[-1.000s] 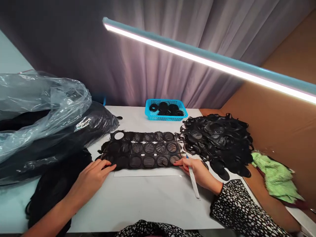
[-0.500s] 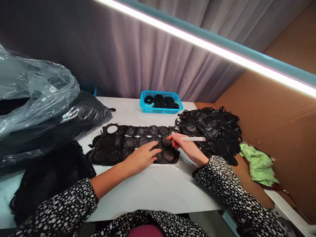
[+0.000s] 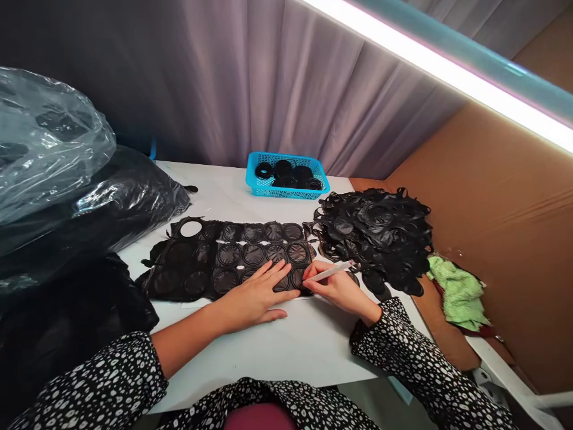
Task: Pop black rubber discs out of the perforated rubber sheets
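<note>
A black rubbery sheet [image 3: 230, 255] moulded with rows of round rings lies across the table. My left hand [image 3: 257, 297] rests flat on its near right part, fingers spread and thumb stretched out. My right hand [image 3: 342, 292] pinches a slim white pen-like tool [image 3: 331, 272] with a reddish end. Its tip is hidden by my fingertips, at the ring in the near right corner of the sheet. Just beyond my right hand sits a heap of loose black rubbery pieces [image 3: 378, 230], some round and some like strips.
A blue plastic basket [image 3: 286, 193] with black rings stands at the back of the white table [image 3: 250, 352]. Clear and black plastic bags [image 3: 102, 191] crowd the left. A green cloth [image 3: 456, 292] lies at right by the brown wall. A bright tube light [image 3: 430, 65] crosses overhead.
My right hand has moved nearer to me, from a middle-row ring to the near right corner ring. My left hand has flattened onto the sheet. The head view has shifted slightly.
</note>
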The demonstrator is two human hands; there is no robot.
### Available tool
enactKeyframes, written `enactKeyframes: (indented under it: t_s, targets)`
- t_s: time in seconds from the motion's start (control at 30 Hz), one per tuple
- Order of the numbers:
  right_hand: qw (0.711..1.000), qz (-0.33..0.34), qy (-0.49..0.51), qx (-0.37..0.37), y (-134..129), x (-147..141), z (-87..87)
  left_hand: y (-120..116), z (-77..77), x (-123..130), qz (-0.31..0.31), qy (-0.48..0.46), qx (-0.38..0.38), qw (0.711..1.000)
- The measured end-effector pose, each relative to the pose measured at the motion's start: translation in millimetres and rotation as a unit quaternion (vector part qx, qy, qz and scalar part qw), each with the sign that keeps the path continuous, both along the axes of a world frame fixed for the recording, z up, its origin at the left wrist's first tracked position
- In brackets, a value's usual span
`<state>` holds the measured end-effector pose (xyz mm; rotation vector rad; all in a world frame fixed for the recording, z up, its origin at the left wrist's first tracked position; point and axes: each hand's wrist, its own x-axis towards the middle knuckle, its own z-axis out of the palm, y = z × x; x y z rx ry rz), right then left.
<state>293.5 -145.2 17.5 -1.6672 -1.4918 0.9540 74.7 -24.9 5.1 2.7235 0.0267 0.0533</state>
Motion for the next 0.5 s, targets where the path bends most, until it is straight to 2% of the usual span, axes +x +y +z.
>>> enactKeyframes:
  t_s: [0.5]
  targets:
    - [1.000, 0.003, -0.002, -0.005, -0.8, -1.8, 0.5, -1.5, 0.5, -0.9, 0.004, 0.005, 0.000, 1.000]
